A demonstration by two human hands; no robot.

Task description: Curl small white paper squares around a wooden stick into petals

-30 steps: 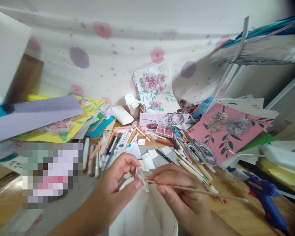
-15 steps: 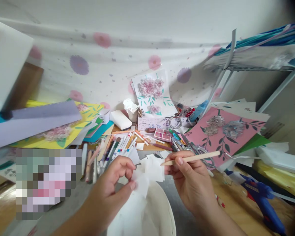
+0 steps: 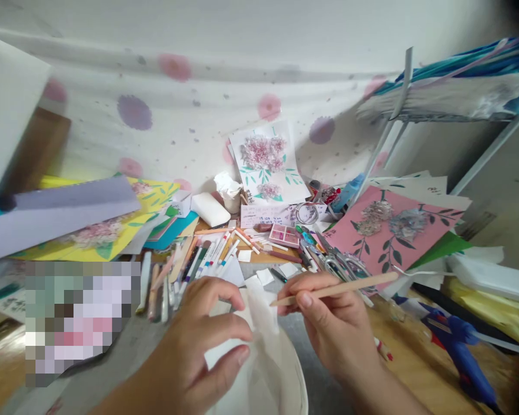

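Note:
My left hand (image 3: 203,346) pinches a thin white piece of tissue paper (image 3: 262,323) between thumb and fingers, low in the middle of the view. My right hand (image 3: 328,328) grips a slim wooden stick (image 3: 341,287) like a pen, its tip pointing left toward the paper. Both hands hover over a white round bowl (image 3: 296,374) at the bottom edge. Small white paper squares (image 3: 266,275) lie just beyond the fingers.
A row of pens and markers (image 3: 199,262) lies behind my hands, with scissors (image 3: 343,266) and a small pink palette (image 3: 286,235). Flower cards stand at the back (image 3: 268,161) and right (image 3: 393,225). A blue glue gun (image 3: 462,351) lies at the right. Paper stacks crowd the left.
The stick's tip came out of the paper and my right hand lifted it up and right. My left hand shifted its hold on the tissue, which now hangs looser over the bowl.

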